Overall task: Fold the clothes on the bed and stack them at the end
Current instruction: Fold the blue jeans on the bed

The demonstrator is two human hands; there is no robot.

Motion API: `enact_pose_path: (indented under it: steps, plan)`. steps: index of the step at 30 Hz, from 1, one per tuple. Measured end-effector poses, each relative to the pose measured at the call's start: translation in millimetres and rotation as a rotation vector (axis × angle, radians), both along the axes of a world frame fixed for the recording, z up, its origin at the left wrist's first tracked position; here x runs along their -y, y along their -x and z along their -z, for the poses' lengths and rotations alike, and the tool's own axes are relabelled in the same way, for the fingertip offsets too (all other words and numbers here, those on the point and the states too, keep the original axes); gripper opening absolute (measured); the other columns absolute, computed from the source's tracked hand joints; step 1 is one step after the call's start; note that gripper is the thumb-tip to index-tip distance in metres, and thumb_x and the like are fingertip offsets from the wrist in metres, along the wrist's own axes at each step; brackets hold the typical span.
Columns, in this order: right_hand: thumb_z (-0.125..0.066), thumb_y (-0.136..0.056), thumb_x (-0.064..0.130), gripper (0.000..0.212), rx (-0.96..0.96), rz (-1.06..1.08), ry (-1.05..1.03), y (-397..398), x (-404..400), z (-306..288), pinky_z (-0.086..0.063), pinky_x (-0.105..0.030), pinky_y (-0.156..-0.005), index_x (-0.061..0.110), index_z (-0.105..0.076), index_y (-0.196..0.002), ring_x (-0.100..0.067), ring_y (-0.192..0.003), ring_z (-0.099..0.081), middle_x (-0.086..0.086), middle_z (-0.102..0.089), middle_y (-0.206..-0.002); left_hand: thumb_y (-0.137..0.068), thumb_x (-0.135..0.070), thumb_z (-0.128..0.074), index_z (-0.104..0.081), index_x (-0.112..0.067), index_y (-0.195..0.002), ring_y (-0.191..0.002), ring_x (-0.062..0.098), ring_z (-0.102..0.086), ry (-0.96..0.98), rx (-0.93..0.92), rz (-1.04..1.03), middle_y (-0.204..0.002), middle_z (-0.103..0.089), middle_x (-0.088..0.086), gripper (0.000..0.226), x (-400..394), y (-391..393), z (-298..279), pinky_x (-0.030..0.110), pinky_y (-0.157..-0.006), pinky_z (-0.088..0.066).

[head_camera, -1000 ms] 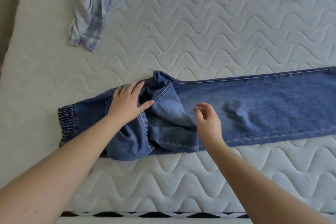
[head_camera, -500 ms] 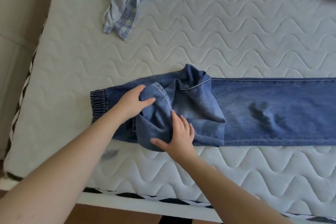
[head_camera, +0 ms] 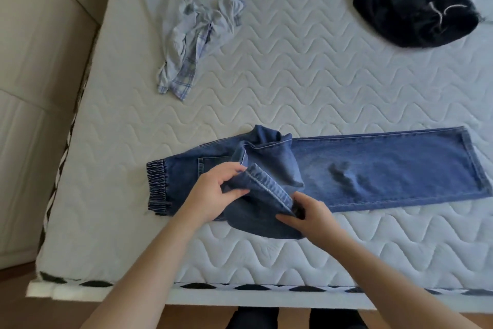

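Gripping the hemmed cuff of the upper jeans leg with both hands now, I am seeing a clear change from a second ago, when my left hand (head_camera: pixel 213 192) was lying flat on the denim and my right hand (head_camera: pixel 306 215) was hovering loose above it. The left is pinching the cuff's far end between thumb and fingers; the right is pinching its near end, fingers curled round the seam. Between them the cuff is lifting off the blue jeans (head_camera: pixel 373 174), which are lying across the near part of the mattress (head_camera: pixel 293 83), elastic waistband (head_camera: pixel 157 187) to the left of my grip, the other leg running flat to the right of it. I am judging that this doubled-back leg is about to be drawn out straight before any fold. Beyond my grip, a crumpled pale plaid shirt (head_camera: pixel 192 43) is waiting, and further right a black garment (head_camera: pixel 410 3), both unfolded.
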State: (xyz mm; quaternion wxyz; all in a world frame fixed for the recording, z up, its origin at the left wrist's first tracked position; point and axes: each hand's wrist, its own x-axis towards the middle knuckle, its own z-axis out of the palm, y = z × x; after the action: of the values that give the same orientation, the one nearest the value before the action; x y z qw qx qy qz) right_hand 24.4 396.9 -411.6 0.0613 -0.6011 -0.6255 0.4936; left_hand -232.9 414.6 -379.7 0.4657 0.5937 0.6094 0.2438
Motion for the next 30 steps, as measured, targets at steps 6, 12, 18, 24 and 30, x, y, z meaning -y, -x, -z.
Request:
enact_pose_path:
  steps: [6,12,18,24,30]
  plan:
    - [-0.08,-0.078,0.035,0.022,0.076,0.158,-0.146,-60,7,-83,-0.037,-0.015,-0.054,0.034,-0.058,-0.08,0.002,-0.062,-0.052,0.016,-0.058,-0.063,-0.087,-0.023,-0.071,-0.067,-0.026,-0.1,-0.091,-0.017,-0.056,-0.057,-0.069,0.112,-0.092,-0.065,-0.023,0.014,-21,-68,-67,0.0,-0.078,-0.036]
    - [-0.076,-0.082,0.034,0.018,0.196,0.173,-0.045,-124,11,-116,-0.039,-0.021,-0.054,0.024,-0.067,-0.094,-0.008,-0.068,-0.056,0.005,-0.065,-0.079,-0.09,-0.022,-0.066,-0.061,-0.032,-0.084,-0.077,0.003,-0.058,-0.073,-0.107,0.314,-0.08,-0.063,-0.012,0.013,-58,-146,-118,0.022,-0.071,-0.038]
    - [-0.067,-0.09,0.032,0.019,0.136,0.367,-0.06,-218,14,-113,-0.048,-0.033,-0.069,0.013,-0.069,-0.092,-0.024,-0.079,-0.063,-0.003,-0.071,-0.083,-0.088,-0.025,-0.069,-0.065,-0.032,-0.085,-0.076,0.004,-0.058,-0.076,-0.141,0.456,-0.078,-0.063,-0.015,0.009,-98,-250,-137,0.02,-0.069,-0.041]
    - [-0.07,-0.088,0.027,0.014,0.054,0.496,-0.055,-348,-6,-99,-0.05,-0.035,-0.07,0.014,-0.068,-0.093,-0.021,-0.079,-0.064,-0.001,-0.071,-0.084,-0.088,-0.026,-0.067,-0.067,-0.022,-0.088,-0.074,0.004,-0.059,-0.014,-0.16,0.482,-0.079,-0.066,-0.009,0.003,-148,-398,-113,0.019,-0.067,-0.043]
    - [-0.074,-0.085,0.022,0.012,0.059,0.598,0.008,-466,-40,-51,-0.038,-0.011,-0.051,0.021,-0.064,-0.091,-0.003,-0.066,-0.058,0.01,-0.064,-0.075,-0.087,-0.025,-0.068,-0.066,-0.026,-0.087,-0.08,0.009,-0.061,0.018,-0.207,0.469,-0.08,-0.065,-0.012,0.002,-196,-526,-37,0.017,-0.066,-0.041]
